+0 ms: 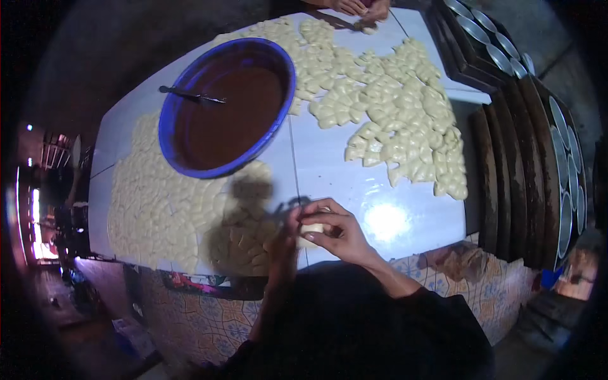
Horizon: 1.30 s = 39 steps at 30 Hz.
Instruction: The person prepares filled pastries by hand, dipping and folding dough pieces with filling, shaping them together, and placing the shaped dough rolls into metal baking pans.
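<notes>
One dough piece [311,228] is pinched in the right hand [339,233], lower centre — left hand [291,233] alongside, blurred, grip unclear.

Wearer's top [342,316]: blk or v. dark, plain, w/ rounded outline at front; folds & seams lost in low light. R sleeve [437,320] same dark cloth, ends partway along forearm [394,278]. L sleeve [239,356] also dark, edge unclear. R hand [339,228] & L hand [290,231] bare, L blurred.
</notes>
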Each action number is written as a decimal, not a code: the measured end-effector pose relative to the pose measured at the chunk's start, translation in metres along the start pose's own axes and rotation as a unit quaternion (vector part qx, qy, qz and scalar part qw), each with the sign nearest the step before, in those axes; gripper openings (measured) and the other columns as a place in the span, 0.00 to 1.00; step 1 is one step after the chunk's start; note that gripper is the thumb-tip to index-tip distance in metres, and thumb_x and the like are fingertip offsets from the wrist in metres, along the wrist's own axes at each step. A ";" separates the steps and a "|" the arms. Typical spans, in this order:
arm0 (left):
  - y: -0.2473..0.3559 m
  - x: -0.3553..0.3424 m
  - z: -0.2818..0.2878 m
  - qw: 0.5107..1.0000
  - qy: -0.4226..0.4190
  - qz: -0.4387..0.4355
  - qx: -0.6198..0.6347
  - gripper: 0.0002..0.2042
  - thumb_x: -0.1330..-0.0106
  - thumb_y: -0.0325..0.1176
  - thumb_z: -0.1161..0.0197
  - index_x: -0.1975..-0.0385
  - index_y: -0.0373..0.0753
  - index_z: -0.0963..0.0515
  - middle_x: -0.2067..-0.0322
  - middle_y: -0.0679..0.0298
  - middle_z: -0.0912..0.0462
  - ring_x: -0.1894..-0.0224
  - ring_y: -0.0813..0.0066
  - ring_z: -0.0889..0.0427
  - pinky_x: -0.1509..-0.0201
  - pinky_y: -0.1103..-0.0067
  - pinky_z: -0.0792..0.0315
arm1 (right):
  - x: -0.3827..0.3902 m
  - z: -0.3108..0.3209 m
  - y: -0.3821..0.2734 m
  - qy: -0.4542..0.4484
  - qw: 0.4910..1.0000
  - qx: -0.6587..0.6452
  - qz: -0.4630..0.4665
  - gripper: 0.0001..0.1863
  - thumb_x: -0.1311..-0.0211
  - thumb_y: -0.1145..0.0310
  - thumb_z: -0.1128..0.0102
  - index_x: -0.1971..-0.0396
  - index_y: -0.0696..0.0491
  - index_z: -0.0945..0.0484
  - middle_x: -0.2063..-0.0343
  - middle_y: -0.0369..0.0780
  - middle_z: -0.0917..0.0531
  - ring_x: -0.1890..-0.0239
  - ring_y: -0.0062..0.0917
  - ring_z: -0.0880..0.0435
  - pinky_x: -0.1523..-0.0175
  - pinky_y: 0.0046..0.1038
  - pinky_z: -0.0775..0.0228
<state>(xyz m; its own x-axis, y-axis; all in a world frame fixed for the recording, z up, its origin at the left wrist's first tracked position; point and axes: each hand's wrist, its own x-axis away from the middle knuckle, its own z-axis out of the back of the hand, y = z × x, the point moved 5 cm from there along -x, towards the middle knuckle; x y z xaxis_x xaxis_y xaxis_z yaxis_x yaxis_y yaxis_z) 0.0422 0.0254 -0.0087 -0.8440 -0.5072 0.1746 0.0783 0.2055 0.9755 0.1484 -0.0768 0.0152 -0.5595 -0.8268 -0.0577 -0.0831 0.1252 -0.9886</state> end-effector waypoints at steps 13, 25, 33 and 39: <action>-0.054 0.006 0.039 0.982 0.112 -0.028 0.150 0.06 0.34 0.30 0.47 0.68 0.35 0.27 0.76 0.64 0.25 0.76 0.75 0.26 0.68 0.79 0.31 | 0.095 0.145 0.037 0.534 0.841 0.080 0.019 0.07 0.40 0.80 0.45 0.62 0.63 0.21 0.63 0.40 0.20 0.57 0.22 0.23 0.49 0.24 0.32; -0.013 0.000 -0.040 0.938 -0.095 0.248 0.225 0.29 0.28 0.51 0.58 0.39 0.30 0.39 0.44 0.48 0.30 0.41 0.57 0.30 0.35 0.66 0.38 | 0.043 0.016 -0.014 -0.019 0.940 0.319 0.118 0.20 0.46 0.78 0.39 0.50 0.56 0.24 0.47 0.46 0.29 0.44 0.38 0.31 0.45 0.34 0.33; 0.024 0.006 -0.038 0.973 0.020 -0.126 -0.192 0.13 0.37 0.24 0.40 0.54 0.29 0.23 0.54 0.57 0.20 0.54 0.76 0.22 0.51 0.83 0.30 | 0.026 0.024 -0.012 0.179 0.976 0.114 0.047 0.10 0.46 0.76 0.37 0.63 0.60 0.19 0.66 0.40 0.24 0.65 0.24 0.24 0.60 0.22 0.32; 0.016 0.008 -0.037 0.969 0.165 -0.062 -0.170 0.08 0.43 0.25 0.33 0.66 0.29 0.19 0.71 0.62 0.17 0.69 0.80 0.20 0.63 0.84 0.27 | 0.005 0.027 -0.016 0.135 0.985 0.086 0.065 0.15 0.35 0.64 0.45 0.55 0.58 0.21 0.58 0.41 0.29 0.59 0.22 0.30 0.60 0.24 0.35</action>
<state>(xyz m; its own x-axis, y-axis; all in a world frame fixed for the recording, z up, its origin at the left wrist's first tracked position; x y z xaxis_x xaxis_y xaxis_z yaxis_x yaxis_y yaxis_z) 0.0559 -0.0061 0.0135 -0.6467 -0.7621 0.0309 0.2048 -0.1344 0.9695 0.1690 -0.0972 0.0267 -0.7565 -0.6318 -0.1688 0.1314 0.1060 -0.9856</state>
